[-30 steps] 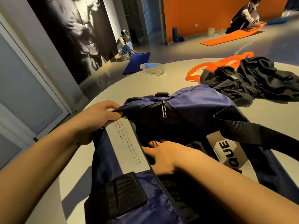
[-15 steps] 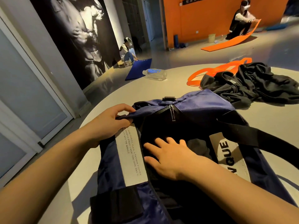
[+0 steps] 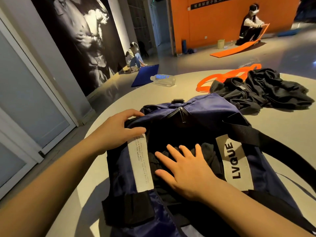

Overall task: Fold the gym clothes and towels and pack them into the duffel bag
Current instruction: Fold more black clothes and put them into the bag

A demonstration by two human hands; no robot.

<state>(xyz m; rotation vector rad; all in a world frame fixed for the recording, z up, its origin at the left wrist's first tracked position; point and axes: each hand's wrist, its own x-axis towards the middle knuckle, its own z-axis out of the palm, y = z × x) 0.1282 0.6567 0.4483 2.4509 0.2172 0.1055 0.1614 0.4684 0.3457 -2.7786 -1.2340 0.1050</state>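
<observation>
- Head view: a gym hall with an orange wall at the upper right of the frame, a large black-and-white torso mural at the upper left, and a round pale table [image 3: 282,134] filling the lower half.
- A navy duffel bag [image 3: 210,110] lies unzipped on the table at the centre, its zipper pull [image 3: 182,115] hanging at the far end of the opening; a black strap [image 3: 266,142] runs off its right side.
- The left hand [image 3: 118,130] pinches the left rim of the bag's opening, thumb and fingers curled round the fabric beside a white text label [image 3: 141,161].
- The right hand [image 3: 186,170] lies flat, fingers spread and straight, pressing on dark folded clothes [image 3: 208,151] inside the bag, next to a white "LVQUE" label [image 3: 236,161].
- A heap of black unfolded clothes [image 3: 266,89] sits on the table at the upper right, well apart from the bag, overlapping an orange resistance band [image 3: 213,78].
- A clear water bottle [image 3: 163,79] lies on its side at the table's far edge.
- On the floor beyond: a blue mat [image 3: 147,74] by a seated person, an orange mat [image 3: 236,49] by another.
</observation>
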